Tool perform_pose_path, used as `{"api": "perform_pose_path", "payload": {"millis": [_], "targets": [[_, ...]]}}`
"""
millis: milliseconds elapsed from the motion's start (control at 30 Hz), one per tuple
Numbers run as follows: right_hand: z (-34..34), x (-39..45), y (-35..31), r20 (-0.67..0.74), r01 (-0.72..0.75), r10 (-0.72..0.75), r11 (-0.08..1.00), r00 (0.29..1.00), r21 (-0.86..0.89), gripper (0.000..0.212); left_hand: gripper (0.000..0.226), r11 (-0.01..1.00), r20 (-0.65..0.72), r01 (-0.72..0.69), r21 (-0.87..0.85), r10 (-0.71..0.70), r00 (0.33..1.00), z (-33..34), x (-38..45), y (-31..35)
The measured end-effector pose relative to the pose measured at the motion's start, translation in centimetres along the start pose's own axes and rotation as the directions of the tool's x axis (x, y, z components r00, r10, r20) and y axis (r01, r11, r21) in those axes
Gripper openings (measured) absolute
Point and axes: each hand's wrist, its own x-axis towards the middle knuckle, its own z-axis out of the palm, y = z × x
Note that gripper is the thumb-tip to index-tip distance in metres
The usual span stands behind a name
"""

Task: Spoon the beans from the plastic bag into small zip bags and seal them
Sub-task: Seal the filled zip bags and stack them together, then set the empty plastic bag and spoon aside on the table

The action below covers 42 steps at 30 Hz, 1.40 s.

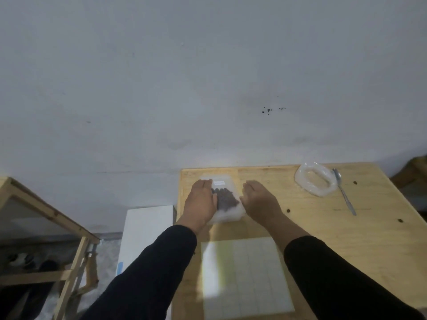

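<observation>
A clear zip bag [227, 210] with dark brown beans [224, 197] inside lies flat on the wooden table [323, 232] near its far left corner. My left hand [202, 200] rests palm down on the bag's left side, covering part of it. My right hand [260, 200] lies flat against the bag's right edge, fingers together. Neither hand grips the bag. A rolled-down clear plastic bag [315, 179] sits at the far right of the table, looking empty. A metal spoon [344, 191] lies just right of it, with its bowl pointing away from me.
A white gridded mat [247, 277] lies on the table close to me. Several stray beans [288, 210] are scattered on the tabletop. A white box [145, 229] stands beside the table's left edge, and a wooden frame [57, 227] is further left. A plain wall rises behind.
</observation>
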Motion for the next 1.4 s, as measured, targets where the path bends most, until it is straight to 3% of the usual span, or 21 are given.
{"api": "perform_pose_path", "payload": {"millis": [167, 300, 400, 533, 667, 733, 867, 1000, 1167, 1333, 1400], "targets": [[-2.4, -1.9, 0.1, -0.046, -0.014, 0.013, 1.000, 0.999, -0.025, 0.047, 0.049, 0.993, -0.045, -0.097, 0.062, 0.100, 0.994, -0.9, -0.5, 1.6], [-3.1, -3.9, 1.3, -0.071, -0.057, 0.055, 0.998, 0.996, -0.022, 0.047, 0.046, 0.983, 0.004, -0.168, 0.079, 0.168, 0.986, -0.7, -1.2, 3.8], [-3.2, -5.3, 3.1, -0.066, -0.116, 0.116, 0.993, 0.991, 0.005, 0.046, 0.051, 0.960, 0.042, -0.246, 0.134, 0.243, 0.969, 0.8, -1.4, 5.3], [-1.9, -6.6, 7.0, -0.043, -0.184, 0.187, 0.980, 0.981, 0.078, 0.046, 0.050, 0.962, 0.128, -0.263, 0.077, 0.253, 0.959, 4.1, -1.5, 7.8], [-0.5, -6.7, 11.2, -0.002, -0.250, 0.252, 0.961, 0.968, 0.119, 0.041, 0.046, 0.946, 0.094, -0.314, 0.075, 0.307, 0.947, 8.6, -0.6, 9.5], [0.4, -6.1, 13.1, 0.018, -0.266, 0.266, 0.954, 0.964, 0.139, 0.042, 0.045, 0.935, 0.232, -0.328, 0.132, 0.292, 0.928, 10.9, 0.0, 10.3], [2.3, -4.5, 15.6, 0.064, -0.228, 0.219, 0.955, 0.974, 0.189, 0.044, 0.049, 0.887, 0.292, -0.401, 0.229, 0.330, 0.898, 15.4, 1.6, 10.9], [4.0, -2.8, 17.2, 0.069, -0.152, 0.139, 0.954, 0.988, 0.257, 0.029, 0.052, 0.953, 0.234, -0.258, 0.159, 0.218, 0.948, 17.8, 3.1, 11.0], [4.7, -1.7, 18.3, 0.007, -0.047, 0.047, 0.950, 0.999, 0.309, 0.015, 0.056, 0.951, 0.189, -0.203, 0.231, 0.161, 0.969, 19.2, 2.9, 11.1], [5.5, -1.6, 18.4, -0.040, -0.049, 0.065, 0.943, 0.997, 0.329, 0.007, 0.057, 0.954, 0.170, -0.178, 0.242, 0.139, 0.976, 19.5, 3.0, 11.0], [5.8, -1.7, 18.3, -0.074, -0.076, 0.109, 0.932, 0.991, 0.356, 0.015, 0.057, 0.953, 0.172, -0.186, 0.241, 0.147, 0.974, 19.5, 3.0, 10.9]]}}
